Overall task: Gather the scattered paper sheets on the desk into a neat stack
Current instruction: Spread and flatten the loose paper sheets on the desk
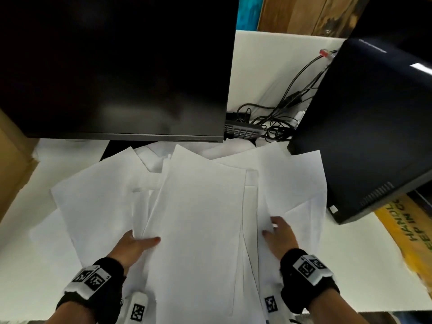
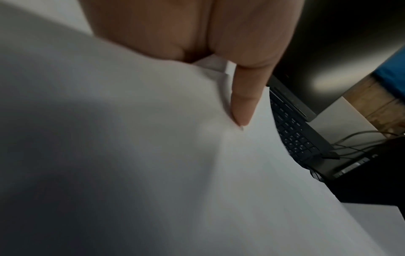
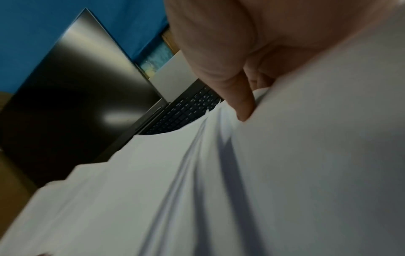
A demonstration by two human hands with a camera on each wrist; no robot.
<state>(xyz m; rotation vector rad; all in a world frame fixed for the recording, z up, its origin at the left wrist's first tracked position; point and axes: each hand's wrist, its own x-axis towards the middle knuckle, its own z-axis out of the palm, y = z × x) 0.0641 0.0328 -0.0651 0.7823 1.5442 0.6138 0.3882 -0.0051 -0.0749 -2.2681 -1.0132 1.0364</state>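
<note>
Several white paper sheets [image 1: 198, 206] lie fanned and overlapping on the white desk [image 1: 28, 265] before me. My left hand [image 1: 138, 244] grips the left edge of the top sheets, thumb on top, fingers hidden beneath. In the left wrist view the thumb [image 2: 243, 104] presses down on a paper sheet [image 2: 153, 155]. My right hand [image 1: 278, 232] holds the right side of the pile, thumb over one sheet and fingers tucked under others. The right wrist view shows that thumb [image 3: 241, 104] pinching the layered sheets [image 3: 197, 173].
A dark monitor [image 1: 112, 66] stands right behind the papers, a black keyboard [image 1: 243, 130] partly under them. A black computer case [image 1: 364, 127] lies at the right with tangled cables [image 1: 280, 113]. A cardboard box [image 1: 11, 160] sits left, a yellow printed box [image 1: 406, 228] right.
</note>
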